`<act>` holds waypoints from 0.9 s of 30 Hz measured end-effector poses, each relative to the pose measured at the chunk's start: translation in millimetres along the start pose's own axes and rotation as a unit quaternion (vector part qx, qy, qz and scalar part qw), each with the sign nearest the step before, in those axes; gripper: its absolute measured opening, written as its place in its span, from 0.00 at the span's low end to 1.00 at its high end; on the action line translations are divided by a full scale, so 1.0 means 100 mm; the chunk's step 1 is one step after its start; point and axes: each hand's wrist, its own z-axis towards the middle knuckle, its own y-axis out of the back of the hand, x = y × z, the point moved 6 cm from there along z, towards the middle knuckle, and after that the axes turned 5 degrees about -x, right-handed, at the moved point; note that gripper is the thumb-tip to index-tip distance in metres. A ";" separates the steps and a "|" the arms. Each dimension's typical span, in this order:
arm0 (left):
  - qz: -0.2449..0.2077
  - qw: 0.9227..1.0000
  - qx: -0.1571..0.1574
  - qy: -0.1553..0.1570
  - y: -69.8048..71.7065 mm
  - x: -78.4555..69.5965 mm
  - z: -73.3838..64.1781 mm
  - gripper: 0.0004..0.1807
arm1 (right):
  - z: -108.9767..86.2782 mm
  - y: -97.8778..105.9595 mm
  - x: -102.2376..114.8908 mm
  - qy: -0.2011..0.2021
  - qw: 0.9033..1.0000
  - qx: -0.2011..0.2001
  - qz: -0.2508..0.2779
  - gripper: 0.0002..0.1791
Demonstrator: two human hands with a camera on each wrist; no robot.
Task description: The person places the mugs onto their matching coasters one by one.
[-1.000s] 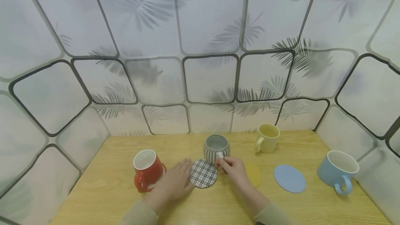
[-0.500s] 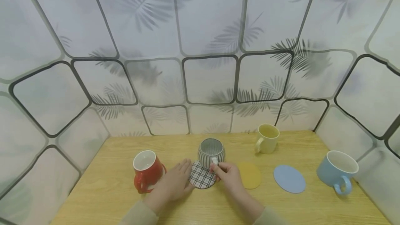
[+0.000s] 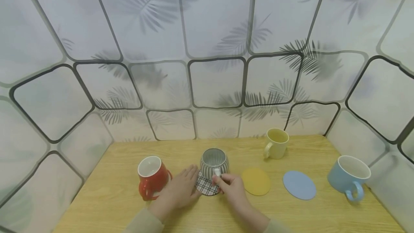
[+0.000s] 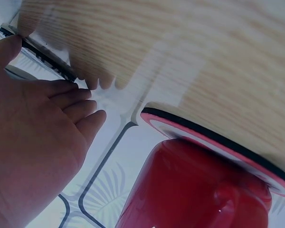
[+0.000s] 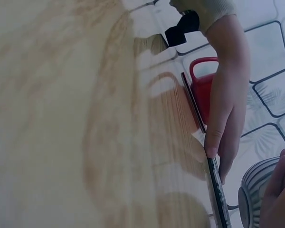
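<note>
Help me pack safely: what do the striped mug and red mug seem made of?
Striped mug: probably ceramic, suggested by its rigid-looking ribbed wall; finish hard to tell.
Red mug: likely glazed ceramic; small bright highlights give it a glossy look.

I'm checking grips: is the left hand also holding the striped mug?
No, the left hand touches the checked coaster, and only the right hand holds the striped mug, by its handle.

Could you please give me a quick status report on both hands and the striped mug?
Right hand pinching striped mug by the handle. Left hand touching checkered coaster, fingers straight. Mug held just above coaster, gap showing; nothing visible between them.
</note>
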 end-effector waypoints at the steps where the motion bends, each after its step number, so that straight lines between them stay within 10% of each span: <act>1: 0.000 1.000 0.000 0.001 0.00 0.00 0.00 0.41 | -0.01 -0.01 0.00 0.000 1.000 0.000 0.002 0.14; 27: -0.005 1.000 -0.004 0.008 0.04 -0.01 -0.01 0.41 | -0.10 -0.14 -0.12 -0.028 1.000 0.001 -0.012 0.15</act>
